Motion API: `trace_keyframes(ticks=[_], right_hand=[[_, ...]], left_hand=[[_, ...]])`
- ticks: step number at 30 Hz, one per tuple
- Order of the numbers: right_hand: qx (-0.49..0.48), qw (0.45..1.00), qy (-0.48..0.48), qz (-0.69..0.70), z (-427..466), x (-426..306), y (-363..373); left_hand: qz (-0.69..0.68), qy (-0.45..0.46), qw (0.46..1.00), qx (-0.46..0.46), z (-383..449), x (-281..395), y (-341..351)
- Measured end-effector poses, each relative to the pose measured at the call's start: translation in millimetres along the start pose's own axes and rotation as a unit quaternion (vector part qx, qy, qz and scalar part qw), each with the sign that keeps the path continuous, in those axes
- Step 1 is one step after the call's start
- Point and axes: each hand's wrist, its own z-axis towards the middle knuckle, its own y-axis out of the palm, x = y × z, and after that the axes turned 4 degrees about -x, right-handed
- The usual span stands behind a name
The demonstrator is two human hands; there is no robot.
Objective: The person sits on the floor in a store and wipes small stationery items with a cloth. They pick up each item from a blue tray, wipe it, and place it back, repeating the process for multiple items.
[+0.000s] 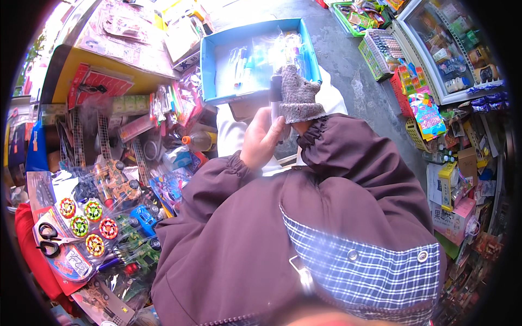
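Observation:
My left hand (261,140) is bare and grips a narrow, flat object (275,91), dark at its upper part and pale lower down. My thumb lies along its lower part. Right beside it, my right hand (298,95) wears a grey knitted glove. Its fingers are mostly hidden, so its hold on the object is unclear. Just beyond both hands sits a light blue open box (206,69), close to my white-clad legs. Inside lie several pens (240,67) in clear plastic sleeves, with more clear-wrapped items at the right side.
At left, a crowded display holds wrapped toy cars (143,220), spinning-top-like discs (94,210), black-handled scissors (51,239) and a drink bottle (200,141). To the right stand a green basket (346,20) of snacks, a red basket (397,91) and a glass-topped freezer (444,45) on grey floor.

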Motion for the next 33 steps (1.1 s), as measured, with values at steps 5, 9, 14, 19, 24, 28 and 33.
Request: trace_keyframes(ticks=[5, 9, 14, 19, 24, 28, 33], right_hand=[[-0.001, 0.996, -0.023, 0.081, 3, 21, 6], [-0.008, 0.982, -0.026, 0.184, 10, 34, 18], [-0.033, 0.962, -0.012, 0.272, 18, 45, 31], [-0.038, 0.951, 0.006, 0.306, 13, 51, 39], [-0.014, 0.909, 0.052, 0.414, 13, 61, 38], [0.003, 0.889, 0.023, 0.458, 19, 61, 50], [0.012, 0.973, -0.142, 0.180, 11, 57, 55]], left_hand=[[-0.004, 0.015, 1.000, -0.009, -1, 1, 0], [-0.051, -0.026, 0.998, -0.031, -3, 6, -6], [-0.068, -0.036, 0.997, -0.032, 3, 10, -9], [-0.047, -0.020, 0.998, -0.033, 3, 11, -5], [0.062, -0.029, 0.998, 0.012, 9, 19, -15], [0.443, 0.108, 0.881, 0.128, 22, 28, -14], [0.524, 0.114, 0.843, 0.052, 23, 33, 7]])
